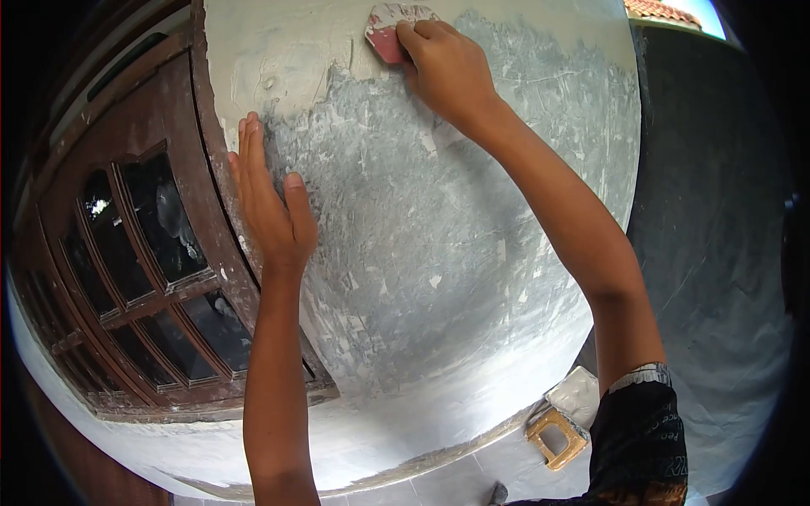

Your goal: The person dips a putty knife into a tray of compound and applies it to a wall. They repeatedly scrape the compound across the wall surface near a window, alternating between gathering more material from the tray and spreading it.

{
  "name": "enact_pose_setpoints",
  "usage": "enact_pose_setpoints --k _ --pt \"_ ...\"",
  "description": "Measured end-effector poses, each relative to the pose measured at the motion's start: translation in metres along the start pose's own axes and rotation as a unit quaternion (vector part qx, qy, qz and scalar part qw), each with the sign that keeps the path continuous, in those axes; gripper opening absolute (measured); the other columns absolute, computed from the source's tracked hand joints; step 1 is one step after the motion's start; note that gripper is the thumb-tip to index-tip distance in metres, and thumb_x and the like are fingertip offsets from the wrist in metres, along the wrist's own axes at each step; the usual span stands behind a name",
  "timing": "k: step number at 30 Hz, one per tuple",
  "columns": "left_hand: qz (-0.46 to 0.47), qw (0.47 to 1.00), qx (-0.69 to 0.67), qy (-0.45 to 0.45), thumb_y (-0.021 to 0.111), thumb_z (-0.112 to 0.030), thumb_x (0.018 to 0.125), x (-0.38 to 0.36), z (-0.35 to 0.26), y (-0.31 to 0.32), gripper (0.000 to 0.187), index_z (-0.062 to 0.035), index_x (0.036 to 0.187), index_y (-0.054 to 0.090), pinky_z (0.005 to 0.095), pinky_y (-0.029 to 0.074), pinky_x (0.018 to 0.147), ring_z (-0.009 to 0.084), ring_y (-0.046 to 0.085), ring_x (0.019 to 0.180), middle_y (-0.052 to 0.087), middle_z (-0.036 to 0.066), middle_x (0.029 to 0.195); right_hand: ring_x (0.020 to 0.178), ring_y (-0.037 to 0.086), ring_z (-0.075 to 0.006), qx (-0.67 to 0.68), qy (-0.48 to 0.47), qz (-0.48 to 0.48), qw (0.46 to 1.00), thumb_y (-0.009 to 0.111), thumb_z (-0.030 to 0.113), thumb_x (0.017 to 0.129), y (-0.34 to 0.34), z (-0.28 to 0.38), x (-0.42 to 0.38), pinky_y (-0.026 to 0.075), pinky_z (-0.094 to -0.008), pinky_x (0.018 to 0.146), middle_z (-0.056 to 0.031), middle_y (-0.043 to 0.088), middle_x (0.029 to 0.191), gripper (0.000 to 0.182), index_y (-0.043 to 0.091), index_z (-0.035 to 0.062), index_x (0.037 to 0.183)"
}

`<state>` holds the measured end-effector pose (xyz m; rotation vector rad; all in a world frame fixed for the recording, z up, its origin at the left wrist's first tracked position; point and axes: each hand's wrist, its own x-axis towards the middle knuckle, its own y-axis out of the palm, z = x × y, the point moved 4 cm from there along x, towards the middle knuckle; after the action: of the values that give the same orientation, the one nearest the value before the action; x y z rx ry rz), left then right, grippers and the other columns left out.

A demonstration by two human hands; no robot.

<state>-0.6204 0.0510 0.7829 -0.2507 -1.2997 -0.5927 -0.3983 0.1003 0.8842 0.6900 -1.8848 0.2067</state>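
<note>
My right hand (447, 72) is closed around a red putty scraper (387, 44) high on the wall (405, 211). Pale filler is smeared over the scraper's upper part, and its edge lies against the wall. Cream-coloured filler (278, 51) coats the top of the wall, while the lower part is grey with white flecks and scratches. My left hand (272, 198) is flat near the wall's left edge, beside the window frame, with the fingers pointing up and the thumb apart. It holds nothing.
A brown wooden window (152, 295) with several glass panes is on the left. On the tiled floor (439, 487) at lower right stands a yellowish stool (557, 438), with a whitish container (574, 396) beside it. A dark sheet-like surface (709, 253) stands on the right.
</note>
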Motion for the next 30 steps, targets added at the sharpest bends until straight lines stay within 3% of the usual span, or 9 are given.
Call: enact_pose_setpoints --k 2,5,10,13,16,19,21,26,30 --pt "-0.001 1.000 -0.006 0.001 0.033 -0.025 0.104 0.000 0.000 0.000 0.058 0.0067 0.152 0.033 0.0539 0.011 0.124 0.0380 0.034 0.148 0.041 0.024 0.156 0.085 0.066 -0.0305 0.027 -0.021 0.022 0.999 0.061 0.000 0.075 -0.002 0.029 -0.021 0.056 -0.0403 0.070 -0.0124 0.065 0.083 0.014 0.064 -0.0019 0.088" --pt "-0.001 1.000 -0.014 0.001 0.033 -0.025 0.104 -0.001 -0.001 -0.001 0.058 0.0070 0.152 0.033 0.0539 0.011 0.124 0.0381 0.034 0.148 0.041 0.024 0.156 0.085 0.065 -0.0268 0.131 -0.070 0.031 0.988 0.063 0.002 0.075 -0.024 0.094 -0.056 0.056 -0.0374 0.069 -0.0098 0.062 0.087 0.018 0.064 -0.0006 0.093" --pt "-0.005 1.000 -0.021 0.003 0.033 -0.024 0.104 -0.001 0.000 0.000 0.058 0.0079 0.152 0.033 0.0538 0.010 0.124 0.0382 0.034 0.148 0.041 0.024 0.156 0.074 0.066 -0.0291 0.082 -0.008 -0.038 0.996 0.065 -0.001 0.071 -0.031 0.068 -0.006 0.054 -0.0391 0.059 -0.0112 0.062 0.076 0.014 0.062 0.0003 0.085" --pt "-0.003 1.000 -0.014 0.000 0.033 -0.024 0.104 -0.001 0.000 0.000 0.058 0.0085 0.152 0.033 0.0538 0.011 0.124 0.0382 0.034 0.148 0.041 0.025 0.155 0.077 0.067 -0.0287 0.030 -0.006 -0.039 0.999 0.064 -0.001 0.072 -0.016 0.049 0.006 0.054 -0.0380 0.061 -0.0118 0.063 0.076 0.012 0.061 0.0004 0.083" --pt "-0.013 1.000 -0.023 -0.005 0.038 -0.029 0.103 -0.001 0.002 0.000 0.060 0.0098 0.148 0.037 0.0606 0.014 0.121 0.0429 0.036 0.146 0.042 0.028 0.154 0.077 0.066 -0.0276 0.006 -0.034 -0.019 0.999 0.065 0.001 0.073 0.001 0.061 -0.018 0.055 -0.0359 0.064 -0.0111 0.062 0.076 0.013 0.062 -0.0006 0.085" --pt "-0.023 0.999 -0.029 -0.005 0.037 -0.029 0.103 -0.001 0.003 -0.002 0.060 0.0098 0.149 0.036 0.0601 0.013 0.121 0.0428 0.036 0.146 0.042 0.028 0.153 0.076 0.065 -0.0269 0.060 -0.049 0.007 0.997 0.065 0.002 0.073 -0.020 0.104 -0.055 0.055 -0.0342 0.066 -0.0104 0.061 0.076 0.015 0.063 -0.0023 0.087" --pt "-0.015 0.999 -0.030 -0.005 0.032 -0.025 0.105 -0.001 0.000 -0.002 0.058 0.0079 0.152 0.033 0.0536 0.010 0.124 0.0379 0.034 0.149 0.041 0.025 0.156 0.074 0.064 -0.0266 0.121 -0.047 0.001 0.992 0.065 0.003 0.074 -0.036 0.111 -0.057 0.055 -0.0349 0.063 -0.0092 0.060 0.077 0.017 0.063 -0.0029 0.091" --pt "-0.021 0.999 -0.028 -0.003 0.033 -0.026 0.105 -0.003 0.002 -0.001 0.057 0.0074 0.151 0.034 0.0541 0.009 0.123 0.0375 0.034 0.148 0.042 0.024 0.155 0.076 0.065 -0.0281 0.036 0.001 -0.067 0.997 0.062 0.000 0.074 -0.028 0.051 -0.006 0.054 -0.0390 0.058 -0.0107 0.062 0.077 0.013 0.062 -0.0005 0.087" --pt "-0.019 1.000 -0.018 -0.001 0.033 -0.025 0.105 -0.002 0.002 -0.001 0.057 0.0072 0.151 0.034 0.0537 0.010 0.123 0.0373 0.035 0.148 0.042 0.024 0.155 0.079 0.065 -0.0281 -0.026 0.006 -0.036 0.999 0.062 -0.001 0.074 -0.005 0.022 -0.006 0.055 -0.0374 0.062 -0.0114 0.063 0.080 0.013 0.062 -0.0008 0.088"
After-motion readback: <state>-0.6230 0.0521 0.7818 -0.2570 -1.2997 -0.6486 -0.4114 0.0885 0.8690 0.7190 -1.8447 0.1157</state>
